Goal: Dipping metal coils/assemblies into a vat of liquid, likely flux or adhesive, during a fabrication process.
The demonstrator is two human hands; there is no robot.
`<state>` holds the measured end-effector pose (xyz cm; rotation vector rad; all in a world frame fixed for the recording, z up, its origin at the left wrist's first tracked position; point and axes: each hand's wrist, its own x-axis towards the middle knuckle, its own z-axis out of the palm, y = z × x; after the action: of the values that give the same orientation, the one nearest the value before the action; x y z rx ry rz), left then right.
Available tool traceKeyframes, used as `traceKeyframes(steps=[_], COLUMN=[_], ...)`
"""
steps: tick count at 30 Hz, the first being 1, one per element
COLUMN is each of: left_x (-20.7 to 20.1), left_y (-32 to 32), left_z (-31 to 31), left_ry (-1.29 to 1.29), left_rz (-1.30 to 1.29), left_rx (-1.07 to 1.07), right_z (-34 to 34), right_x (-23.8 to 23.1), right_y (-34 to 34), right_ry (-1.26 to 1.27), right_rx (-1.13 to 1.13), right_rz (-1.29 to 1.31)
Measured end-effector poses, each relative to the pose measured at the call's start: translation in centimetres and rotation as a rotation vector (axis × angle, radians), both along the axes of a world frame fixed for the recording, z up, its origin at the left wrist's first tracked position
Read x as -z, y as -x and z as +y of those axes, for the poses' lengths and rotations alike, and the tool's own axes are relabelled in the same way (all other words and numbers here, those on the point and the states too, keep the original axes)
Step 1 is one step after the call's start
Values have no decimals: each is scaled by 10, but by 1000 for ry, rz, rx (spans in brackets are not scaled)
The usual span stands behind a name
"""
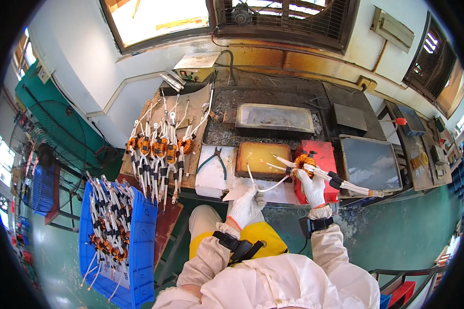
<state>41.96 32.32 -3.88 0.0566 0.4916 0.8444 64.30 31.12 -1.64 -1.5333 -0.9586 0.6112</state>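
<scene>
The gloved right hand [312,186] is grasping one orange toroidal coil [304,161] above the red block [325,154], beside the yellow tray [263,157]. The gloved left hand [246,205] is pinching one white lead wire [268,186] in its fingers. One pair of pliers [215,160] is lying on the desk [273,98]. About five finished coils [160,147] are resting on the board.

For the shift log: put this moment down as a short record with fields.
Left hand: gloved, pinching a white lead of the coil
Right hand: gloved, fingers closed on the orange wound coil
Below the leads: yellow liquid tray
Bench left: row of coils, pliers
Floor left: blue crate of coils
</scene>
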Motion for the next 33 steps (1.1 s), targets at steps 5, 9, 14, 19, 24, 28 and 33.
traceKeyframes(steps=[5,9,14,19,24,28,33], left_x=[3,-2,-4,-11,-10,-17,-24], left_y=[0,-1,0,15,86,185,294], left_z=[1,2,1,3,21,19,-3], left_ry=[-22,-44,-49,-186,-219,-901,-559], left_rz=[23,25,26,17,327,1424,2086], left_rx=[5,21,-19,37,-234,-306,-585], right_z=[-1,-1,-2,-7,0,-6,5], right_x=[-2,2,-7,-16,1,-15,-20], right_y=[1,-3,8,5,-10,-5,-3], right_ry=[-1,16,-55,-45,-108,-119,-175], right_rx=[21,34,-40,7,-18,-22,20], right_rz=[-55,14,208,301,369,429,701])
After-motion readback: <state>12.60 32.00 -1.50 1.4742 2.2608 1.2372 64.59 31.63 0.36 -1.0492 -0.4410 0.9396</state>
